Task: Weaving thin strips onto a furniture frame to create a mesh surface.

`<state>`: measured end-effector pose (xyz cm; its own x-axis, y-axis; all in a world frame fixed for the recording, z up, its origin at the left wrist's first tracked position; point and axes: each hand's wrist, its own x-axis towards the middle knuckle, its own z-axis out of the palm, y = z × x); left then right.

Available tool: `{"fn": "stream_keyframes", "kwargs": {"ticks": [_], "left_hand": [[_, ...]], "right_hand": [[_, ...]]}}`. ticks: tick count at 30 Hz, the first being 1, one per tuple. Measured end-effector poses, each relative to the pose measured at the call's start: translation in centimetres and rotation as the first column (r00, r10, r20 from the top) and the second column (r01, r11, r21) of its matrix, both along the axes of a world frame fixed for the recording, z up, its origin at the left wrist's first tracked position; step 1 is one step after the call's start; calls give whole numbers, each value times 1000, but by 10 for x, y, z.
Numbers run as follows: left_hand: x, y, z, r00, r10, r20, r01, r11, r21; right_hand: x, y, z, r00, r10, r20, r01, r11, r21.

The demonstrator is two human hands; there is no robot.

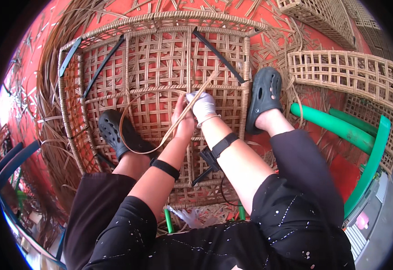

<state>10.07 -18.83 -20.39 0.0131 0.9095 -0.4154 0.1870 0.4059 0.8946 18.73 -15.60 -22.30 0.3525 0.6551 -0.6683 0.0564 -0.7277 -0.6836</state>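
A large woven rattan panel (158, 58) with an open lattice and wrapped rods lies in front of me, between my feet. My left hand (184, 119) is bare and closed at its middle rod, with a pale flat rattan strip (198, 95) crossing it. My right hand (204, 107), in a whitish glove, is beside it, fingers pinched together where the strip's loop meets the rod. From there the strip curves out to the left and back under my hands. The fingertips are partly hidden. Dark flat braces (217, 55) span the panel's corners.
Dark clogs (265, 96) on my feet press at the panel's sides. Woven baskets (347, 69) stand at right, near a green plastic stool (356, 135). A bundle of long brown strips (52, 112) lies at left. Cut scraps litter the red floor (111, 6).
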Motion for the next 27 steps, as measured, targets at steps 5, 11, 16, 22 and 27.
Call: {"fn": "stream_keyframes", "kwargs": {"ticks": [5, 11, 16, 22, 27], "left_hand": [[-13, 27, -6, 996, -57, 72, 74, 963, -260], [-11, 43, 1, 988, -150, 47, 156, 963, -218], [5, 16, -5, 986, 118, 117, -102, 987, -128], [-2, 27, -9, 988, -2, 156, 58, 933, -354], [-10, 50, 4, 969, -237, -66, 201, 919, -340]], "right_hand": [[8, 0, 0, 1000, -19, -4, 19, 1000, -4], [22, 0, 3, 987, 11, -162, -10, 1000, 7], [17, 3, 4, 997, 20, -75, -20, 1000, 3], [13, 4, 5, 984, 126, 126, -121, 991, -48], [17, 1, 10, 989, 105, 103, -107, 994, 22]]}}
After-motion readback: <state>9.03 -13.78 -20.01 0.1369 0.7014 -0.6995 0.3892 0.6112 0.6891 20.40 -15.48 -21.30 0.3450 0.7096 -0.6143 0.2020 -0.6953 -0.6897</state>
